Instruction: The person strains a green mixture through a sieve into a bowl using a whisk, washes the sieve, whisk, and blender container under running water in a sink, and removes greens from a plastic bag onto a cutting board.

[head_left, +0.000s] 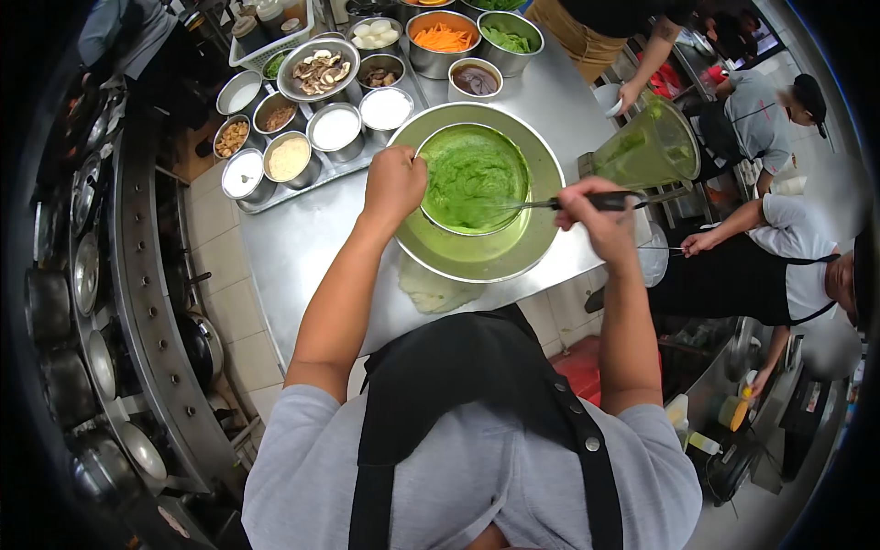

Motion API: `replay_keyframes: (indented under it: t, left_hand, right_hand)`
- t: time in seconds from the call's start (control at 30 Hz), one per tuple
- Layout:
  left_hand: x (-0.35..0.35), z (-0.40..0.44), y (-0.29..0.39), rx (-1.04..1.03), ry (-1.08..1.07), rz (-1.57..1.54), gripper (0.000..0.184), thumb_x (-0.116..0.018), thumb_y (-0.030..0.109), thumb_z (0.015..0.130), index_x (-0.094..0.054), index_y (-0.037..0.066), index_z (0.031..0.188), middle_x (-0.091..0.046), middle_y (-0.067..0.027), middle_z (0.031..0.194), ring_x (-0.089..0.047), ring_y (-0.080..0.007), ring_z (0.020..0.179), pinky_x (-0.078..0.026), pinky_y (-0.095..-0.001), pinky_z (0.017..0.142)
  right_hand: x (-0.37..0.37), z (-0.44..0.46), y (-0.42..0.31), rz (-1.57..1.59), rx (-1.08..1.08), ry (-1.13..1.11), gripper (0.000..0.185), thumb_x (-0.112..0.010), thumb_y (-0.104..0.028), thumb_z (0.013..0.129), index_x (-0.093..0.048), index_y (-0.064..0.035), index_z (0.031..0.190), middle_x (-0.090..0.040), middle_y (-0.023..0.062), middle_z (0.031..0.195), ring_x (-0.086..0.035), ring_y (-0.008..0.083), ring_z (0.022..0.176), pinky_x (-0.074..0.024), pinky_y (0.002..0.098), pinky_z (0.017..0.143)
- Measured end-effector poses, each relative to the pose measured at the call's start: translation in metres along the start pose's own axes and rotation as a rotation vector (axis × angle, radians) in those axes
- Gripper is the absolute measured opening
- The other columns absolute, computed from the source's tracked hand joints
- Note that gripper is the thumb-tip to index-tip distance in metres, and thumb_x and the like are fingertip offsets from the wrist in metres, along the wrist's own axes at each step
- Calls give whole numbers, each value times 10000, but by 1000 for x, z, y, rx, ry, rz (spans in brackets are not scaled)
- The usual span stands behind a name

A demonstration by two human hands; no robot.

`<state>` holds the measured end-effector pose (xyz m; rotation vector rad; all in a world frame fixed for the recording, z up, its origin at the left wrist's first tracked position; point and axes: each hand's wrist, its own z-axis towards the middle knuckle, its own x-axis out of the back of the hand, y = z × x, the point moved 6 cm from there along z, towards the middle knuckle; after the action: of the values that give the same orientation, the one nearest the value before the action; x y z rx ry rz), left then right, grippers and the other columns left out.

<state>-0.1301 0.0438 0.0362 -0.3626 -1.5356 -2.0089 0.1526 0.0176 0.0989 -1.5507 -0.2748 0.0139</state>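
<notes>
A bright green purée [463, 174] fills a round metal inner bowl [524, 163], whose bottom is hidden, so I cannot tell if it is a sieve. It sits inside a wide metal bowl [440, 260] with a thin green film on its wall. My left hand [398, 183] is closed on the inner bowl's left rim. In my right hand [598, 215] is a whisk [610, 200] by its black handle, its wire end dipped into the purée at the right side.
Metal containers of white powder [335, 126], sliced mushrooms [318, 72] and carrot strips [444, 37] crowd the back left. A green-smeared blender jar [646, 147] stands right. Co-workers [733, 266] are beyond it; a stove [151, 321] lies left.
</notes>
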Motion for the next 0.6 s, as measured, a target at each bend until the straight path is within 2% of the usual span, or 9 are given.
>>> replay_keyframes:
  t: [0.03, 0.07, 0.13, 0.2, 0.27, 0.37, 0.47, 0.53, 0.6]
  left_hand:
    - [2, 1, -1, 41, -39, 10, 174, -535, 64, 762, -589, -59, 652, -553, -271, 635, -566, -423, 609, -448, -465, 599]
    - [0, -1, -2, 83, -87, 19, 174, -534, 64, 763, -591, -59, 653, -554, -271, 637, -567, -421, 609, -449, -463, 598]
    - [-9, -4, 0, 82, -59, 11, 179, -532, 66, 762, -592, -59, 651, -556, -270, 641, -568, -418, 606, -451, -458, 596]
    - [-10, -2, 4, 77, -44, 0, 180, -532, 69, 762, -593, -60, 652, -558, -272, 646, -567, -419, 606, -452, -456, 597]
    - [-4, -3, 4, 79, -52, -10, 179, -533, 72, 762, -594, -60, 657, -559, -275, 653, -564, -424, 609, -452, -458, 601]
    - [1, -5, 1, 76, -70, -14, 180, -528, 74, 764, -595, -58, 661, -555, -278, 652, -566, -426, 619, -447, -467, 605]
    - [-10, -4, 8, 19, -25, 19, 182, -524, 72, 763, -589, -55, 649, -551, -277, 649, -564, -429, 623, -441, -475, 604]
    - [-6, -5, 11, 35, -19, 19, 185, -527, 71, 761, -581, -54, 635, -552, -275, 653, -563, -430, 631, -439, -477, 607]
    - [0, -4, 8, 61, -41, 20, 192, -530, 82, 764, -575, -58, 641, -546, -276, 652, -554, -429, 625, -431, -470, 599]
  right_hand:
    - [9, 7, -6, -53, 93, 41, 158, -645, -138, 854, -640, 11, 803, -629, 82, 631, -599, 121, 539, -497, 241, 518]
    - [15, 12, -5, -93, 79, 144, 153, -637, -134, 860, -642, 13, 815, -633, 78, 645, -605, 122, 555, -504, 241, 534]
    - [1, 22, -1, 22, 111, 228, 145, -628, -128, 869, -646, 8, 821, -639, 71, 665, -608, 118, 574, -502, 238, 550]
    - [-23, 15, -5, -101, 228, 47, 144, -634, -129, 871, -646, 10, 837, -641, 66, 670, -613, 112, 579, -504, 234, 560]
    - [-17, 3, -2, -20, 106, -32, 149, -648, -137, 860, -646, 10, 835, -637, 67, 656, -615, 117, 567, -505, 235, 557]
    - [16, 8, 4, -26, 20, 192, 149, -639, -136, 865, -642, 11, 846, -633, 70, 646, -615, 120, 569, -505, 244, 556]
    - [-11, 17, 8, 60, 142, 176, 156, -632, -137, 869, -639, 17, 843, -630, 69, 640, -615, 123, 583, -504, 250, 561]
    - [-20, 6, 5, -50, 162, 45, 153, -640, -138, 865, -642, 12, 835, -637, 73, 662, -614, 129, 579, -510, 267, 559]
    - [3, -4, 10, 33, 5, 43, 145, -638, -132, 867, -639, 12, 852, -642, 81, 672, -612, 131, 556, -515, 266, 546]
